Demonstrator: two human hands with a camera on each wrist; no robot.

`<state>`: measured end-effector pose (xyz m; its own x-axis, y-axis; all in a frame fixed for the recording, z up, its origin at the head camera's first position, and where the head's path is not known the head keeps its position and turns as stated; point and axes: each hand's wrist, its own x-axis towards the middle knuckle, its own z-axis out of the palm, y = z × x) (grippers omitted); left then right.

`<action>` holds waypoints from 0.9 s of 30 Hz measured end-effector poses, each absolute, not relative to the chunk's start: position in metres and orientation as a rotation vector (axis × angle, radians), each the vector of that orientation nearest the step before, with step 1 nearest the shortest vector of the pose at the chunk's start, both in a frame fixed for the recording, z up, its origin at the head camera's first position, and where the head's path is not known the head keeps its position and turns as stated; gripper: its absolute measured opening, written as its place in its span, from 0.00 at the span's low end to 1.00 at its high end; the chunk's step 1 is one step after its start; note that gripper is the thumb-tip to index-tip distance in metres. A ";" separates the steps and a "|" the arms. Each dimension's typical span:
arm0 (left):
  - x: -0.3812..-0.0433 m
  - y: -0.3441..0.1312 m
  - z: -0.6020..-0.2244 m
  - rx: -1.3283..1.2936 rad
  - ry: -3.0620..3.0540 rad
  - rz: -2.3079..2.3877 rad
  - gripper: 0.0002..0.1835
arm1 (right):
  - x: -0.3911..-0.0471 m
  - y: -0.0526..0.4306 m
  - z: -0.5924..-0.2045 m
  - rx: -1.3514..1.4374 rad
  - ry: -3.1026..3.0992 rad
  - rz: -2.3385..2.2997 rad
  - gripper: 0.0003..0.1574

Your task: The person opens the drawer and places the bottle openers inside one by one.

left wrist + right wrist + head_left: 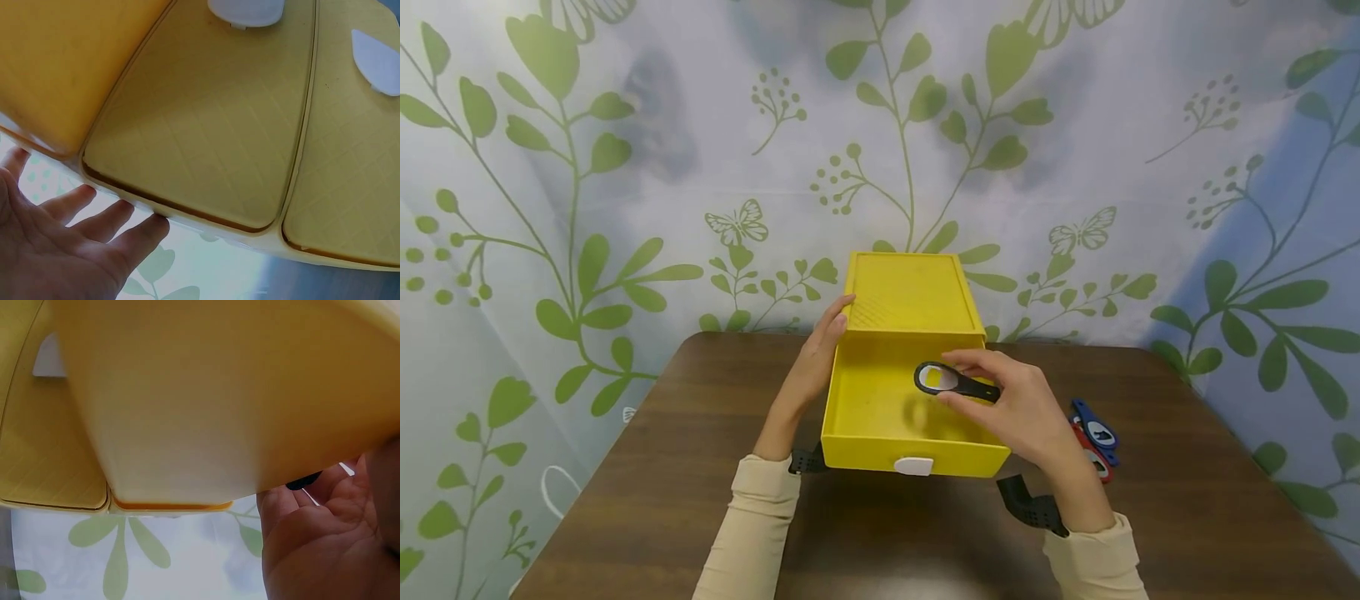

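Note:
A yellow drawer cabinet (917, 292) stands on the table with its top drawer (868, 392) pulled out toward me, a white knob (913, 466) on the drawer front. My left hand (811, 367) lies against the cabinet's left side, thumb and fingers fairly straight; in the left wrist view its fingertips (150, 231) rest at the edge of the yellow body. Over the drawer, my right hand (1018, 400) pinches a black bottle opener (951, 382) between thumb and fingers, its oval head pointing left. In the right wrist view the drawer hides most of the opener.
On the dark wooden table (700, 483), right of the cabinet, lie a blue bottle opener (1097, 429) and a red one (1093, 454), partly overlapping. A leaf-patterned curtain (737, 167) hangs behind the table. A white cable (550, 492) loops at the left edge.

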<state>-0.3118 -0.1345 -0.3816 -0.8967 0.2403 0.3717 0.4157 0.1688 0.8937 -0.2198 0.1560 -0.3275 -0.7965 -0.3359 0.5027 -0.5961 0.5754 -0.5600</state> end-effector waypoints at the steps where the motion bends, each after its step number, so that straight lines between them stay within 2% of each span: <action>1: -0.311 -0.135 -0.381 -0.647 -2.286 -1.824 0.28 | -0.220 0.156 -0.328 0.757 -2.473 1.059 0.28; 15: -0.310 -0.133 -0.383 -0.624 -2.292 -1.791 0.28 | -0.217 0.156 -0.327 0.720 -2.464 1.025 0.26; 27: -0.297 -0.129 -0.381 -0.628 -2.298 -1.780 0.28 | -0.217 0.176 -0.331 0.720 -2.349 0.913 0.26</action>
<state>-0.2973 -0.1286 -0.3813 -0.8974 0.2241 0.3802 0.4241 0.2001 0.8832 -0.2172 0.1763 -0.3308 -0.7268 -0.2866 0.6242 -0.6328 0.6325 -0.4466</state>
